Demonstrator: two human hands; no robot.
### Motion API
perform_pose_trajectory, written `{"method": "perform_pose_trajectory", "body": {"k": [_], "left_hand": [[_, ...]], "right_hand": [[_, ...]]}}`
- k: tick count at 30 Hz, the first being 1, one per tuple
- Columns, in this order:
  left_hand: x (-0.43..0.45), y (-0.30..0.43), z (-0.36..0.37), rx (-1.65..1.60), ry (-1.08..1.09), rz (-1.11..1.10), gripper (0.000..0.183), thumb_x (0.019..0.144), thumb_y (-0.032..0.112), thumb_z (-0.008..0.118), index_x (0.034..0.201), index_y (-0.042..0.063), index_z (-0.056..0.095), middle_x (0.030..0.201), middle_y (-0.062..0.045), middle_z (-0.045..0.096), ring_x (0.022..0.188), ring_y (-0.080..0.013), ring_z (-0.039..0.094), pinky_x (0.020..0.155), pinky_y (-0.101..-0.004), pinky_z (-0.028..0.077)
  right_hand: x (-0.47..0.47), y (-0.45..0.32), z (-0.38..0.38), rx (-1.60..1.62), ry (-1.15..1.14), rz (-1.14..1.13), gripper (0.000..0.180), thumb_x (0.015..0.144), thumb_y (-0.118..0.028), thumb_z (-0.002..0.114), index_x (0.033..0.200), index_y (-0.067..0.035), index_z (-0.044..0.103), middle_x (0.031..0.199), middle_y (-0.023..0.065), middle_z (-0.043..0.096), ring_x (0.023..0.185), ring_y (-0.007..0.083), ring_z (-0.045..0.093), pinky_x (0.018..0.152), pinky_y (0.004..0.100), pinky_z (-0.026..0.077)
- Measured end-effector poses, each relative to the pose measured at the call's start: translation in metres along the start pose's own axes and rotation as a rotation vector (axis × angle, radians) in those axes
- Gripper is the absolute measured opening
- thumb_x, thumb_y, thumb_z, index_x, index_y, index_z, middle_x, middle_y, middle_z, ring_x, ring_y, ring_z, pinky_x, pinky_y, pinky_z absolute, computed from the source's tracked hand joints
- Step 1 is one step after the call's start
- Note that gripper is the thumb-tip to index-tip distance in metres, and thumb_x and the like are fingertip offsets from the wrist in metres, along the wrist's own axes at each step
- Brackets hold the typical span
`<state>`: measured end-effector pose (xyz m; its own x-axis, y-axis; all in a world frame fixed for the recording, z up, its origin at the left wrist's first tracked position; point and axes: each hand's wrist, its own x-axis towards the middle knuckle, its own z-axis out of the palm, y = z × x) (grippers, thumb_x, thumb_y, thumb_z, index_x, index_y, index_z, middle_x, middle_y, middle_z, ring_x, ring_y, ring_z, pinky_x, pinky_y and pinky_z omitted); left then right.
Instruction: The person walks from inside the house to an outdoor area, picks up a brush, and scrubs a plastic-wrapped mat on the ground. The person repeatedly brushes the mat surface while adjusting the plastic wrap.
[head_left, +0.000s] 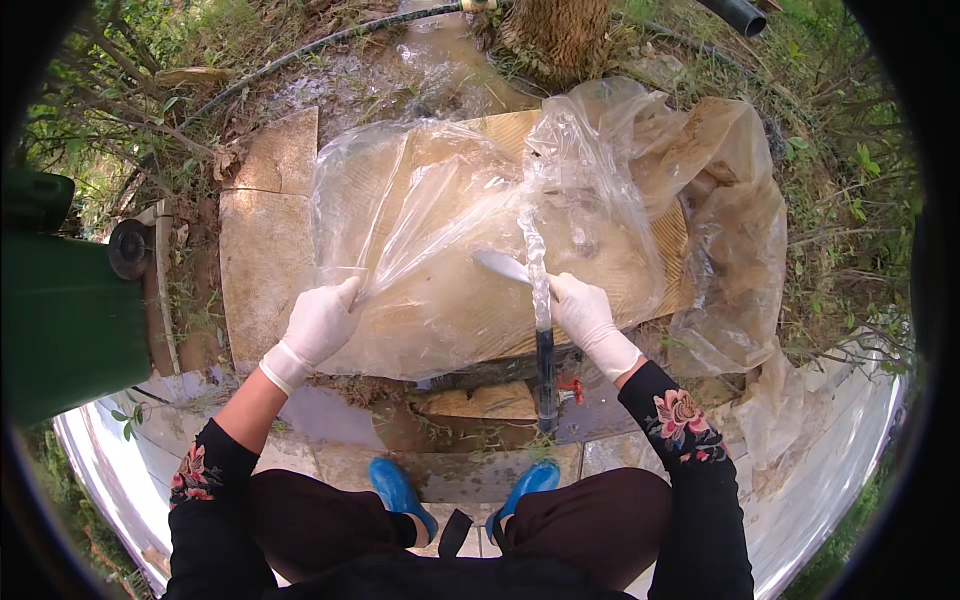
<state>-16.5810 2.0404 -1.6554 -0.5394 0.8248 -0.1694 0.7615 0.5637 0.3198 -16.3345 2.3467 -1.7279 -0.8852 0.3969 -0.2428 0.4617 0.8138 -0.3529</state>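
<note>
My left hand (321, 321), in a white glove, pinches the near left edge of a clear plastic sheet (427, 300), pulling folds toward it. In my right hand (583, 306), also gloved, is a knife-like tool with a pale blade (501, 265) pointing left over the sheet; its handle is hidden in my fist. A stream of water (534, 255) shoots away from me out of a black pipe (545, 371), passing beside my right hand and landing on the sheet. Under the wet sheet lies a ribbed yellowish tile (671, 255).
More muddy plastic (724, 225) is bunched at the right. Plain slabs (262, 262) lie left, near a green wheeled bin (71, 315). A red valve handle (571, 391) is beside the pipe. A tree trunk (555, 37) and black hose (300, 54) lie beyond, with muddy water around.
</note>
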Motion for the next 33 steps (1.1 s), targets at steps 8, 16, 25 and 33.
{"method": "perform_pose_trajectory", "body": {"k": [8, 16, 25, 33], "left_hand": [[-0.086, -0.04, -0.022, -0.003, -0.061, -0.118, 0.012, 0.086, 0.019, 0.065, 0.089, 0.009, 0.059, 0.071, -0.018, 0.063, 0.07, -0.04, 0.064, 0.061, -0.0496, 0.05], [-0.075, -0.019, -0.027, -0.068, -0.059, 0.038, 0.012, 0.083, 0.018, 0.064, 0.077, 0.01, 0.057, 0.067, -0.014, 0.061, 0.067, -0.0366, 0.063, 0.059, -0.0465, 0.049], [-0.077, -0.011, -0.019, -0.074, -0.142, 0.161, 0.01, 0.083, 0.016, 0.061, 0.076, 0.011, 0.056, 0.066, -0.012, 0.06, 0.063, -0.0353, 0.062, 0.057, -0.0445, 0.05], [-0.084, 0.0, -0.007, -0.169, -0.358, 0.254, 0.013, 0.08, 0.015, 0.062, 0.093, 0.014, 0.064, 0.07, -0.012, 0.064, 0.068, -0.0336, 0.067, 0.059, -0.0442, 0.052]], "right_hand": [[-0.049, 0.12, -0.047, 0.068, 0.267, 0.519, 0.034, 0.094, -0.031, 0.06, 0.125, -0.019, 0.067, 0.109, 0.0174, 0.07, 0.099, 0.0355, 0.067, 0.085, 0.0427, 0.053], [0.023, -0.007, -0.105, 0.286, 0.302, 0.079, 0.034, 0.092, -0.025, 0.067, 0.125, -0.014, 0.067, 0.11, 0.0151, 0.071, 0.099, 0.0305, 0.069, 0.084, 0.0358, 0.053], [0.244, -0.066, -0.05, -0.073, 0.221, 0.234, 0.055, 0.079, -0.054, 0.073, 0.108, -0.008, 0.067, 0.103, 0.0154, 0.072, 0.098, 0.0335, 0.069, 0.083, 0.0439, 0.054], [0.249, -0.047, 0.004, -0.157, 0.09, 0.431, 0.029, 0.09, -0.03, 0.064, 0.106, -0.007, 0.074, 0.105, 0.0171, 0.073, 0.103, 0.0322, 0.07, 0.087, 0.0423, 0.055]]}}
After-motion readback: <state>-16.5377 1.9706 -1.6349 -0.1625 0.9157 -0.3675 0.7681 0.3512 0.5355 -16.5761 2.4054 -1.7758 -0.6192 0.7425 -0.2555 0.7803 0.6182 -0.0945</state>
